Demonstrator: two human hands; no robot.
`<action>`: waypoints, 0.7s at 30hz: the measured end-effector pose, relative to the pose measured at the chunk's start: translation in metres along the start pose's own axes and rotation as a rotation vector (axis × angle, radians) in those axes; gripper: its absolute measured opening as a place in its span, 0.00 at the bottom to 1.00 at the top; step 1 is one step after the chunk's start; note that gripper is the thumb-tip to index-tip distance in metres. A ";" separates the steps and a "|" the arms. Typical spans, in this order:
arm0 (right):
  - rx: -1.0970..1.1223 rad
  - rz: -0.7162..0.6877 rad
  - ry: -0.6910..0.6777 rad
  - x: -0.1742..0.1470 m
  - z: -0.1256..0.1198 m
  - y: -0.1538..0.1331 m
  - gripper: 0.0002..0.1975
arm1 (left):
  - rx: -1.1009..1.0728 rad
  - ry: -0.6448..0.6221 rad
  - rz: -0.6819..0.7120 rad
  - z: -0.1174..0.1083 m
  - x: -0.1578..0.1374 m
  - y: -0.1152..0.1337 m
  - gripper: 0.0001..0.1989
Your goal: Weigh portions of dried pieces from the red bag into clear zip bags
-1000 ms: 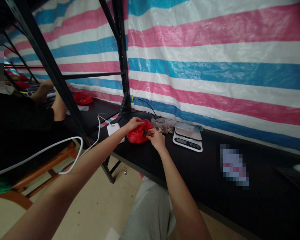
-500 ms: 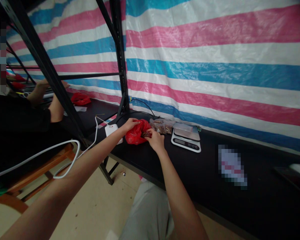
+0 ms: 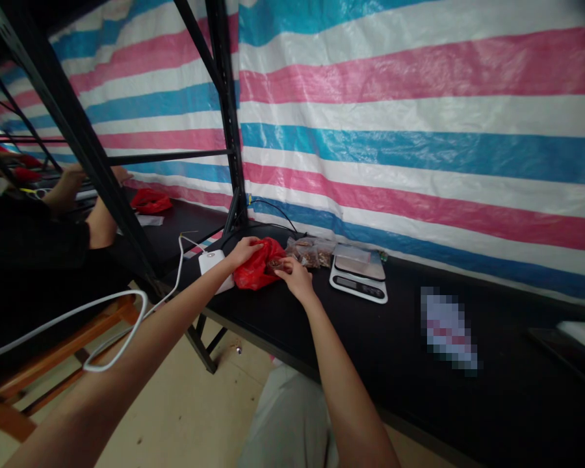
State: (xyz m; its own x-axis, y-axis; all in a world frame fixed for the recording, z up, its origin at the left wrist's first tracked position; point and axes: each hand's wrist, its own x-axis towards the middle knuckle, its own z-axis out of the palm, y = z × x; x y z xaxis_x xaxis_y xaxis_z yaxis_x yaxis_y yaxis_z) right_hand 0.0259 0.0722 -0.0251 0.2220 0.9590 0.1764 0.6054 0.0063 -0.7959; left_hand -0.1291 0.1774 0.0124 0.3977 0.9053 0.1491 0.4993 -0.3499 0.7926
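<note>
A crumpled red plastic bag (image 3: 253,272) sits on the black tabletop, its mouth turned toward the right. Closed on the bag's upper left edge is my left hand (image 3: 245,251). At the bag's opening, my right hand (image 3: 296,279) pinches a small clear bag of brown pieces (image 3: 275,264), partly inside the red plastic. What the brown pieces are is too small to tell. Just behind my right hand lie several clear bags of similar brown pieces (image 3: 312,252). To their right stands a white kitchen scale (image 3: 358,286) with a clear plastic bag (image 3: 353,252) on its top.
A white power adapter box (image 3: 213,262) with a white cable (image 3: 179,260) is left of the red bag. A black metal post (image 3: 231,130) rises behind it. On the right lies a blurred-out packet (image 3: 448,328). Another person's arm (image 3: 102,221) is at the neighbouring table, near another red bag (image 3: 151,201).
Both hands and the red bag have shifted slightly left in the view along with the whole scene. My right hand is a little closer to the bag's mouth, and the brown pieces show more clearly.
</note>
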 end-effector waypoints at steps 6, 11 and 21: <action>0.200 -0.103 0.097 0.002 0.001 -0.001 0.14 | 0.679 0.054 0.089 -0.022 -0.009 -0.003 0.12; 0.414 -0.246 0.179 0.003 -0.023 -0.002 0.16 | 0.798 0.139 0.288 -0.027 -0.023 0.036 0.15; 0.543 -0.299 0.429 0.006 -0.154 0.070 0.23 | 0.204 -0.244 0.748 0.105 0.001 0.110 0.27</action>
State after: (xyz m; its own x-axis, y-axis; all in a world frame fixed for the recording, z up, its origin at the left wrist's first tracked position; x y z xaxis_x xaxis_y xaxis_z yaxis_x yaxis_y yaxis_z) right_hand 0.1875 0.0345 0.0090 0.4533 0.7004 0.5514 0.2492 0.4943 -0.8328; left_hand 0.0069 0.1151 0.0379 0.8266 0.3444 0.4451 0.1556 -0.9000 0.4072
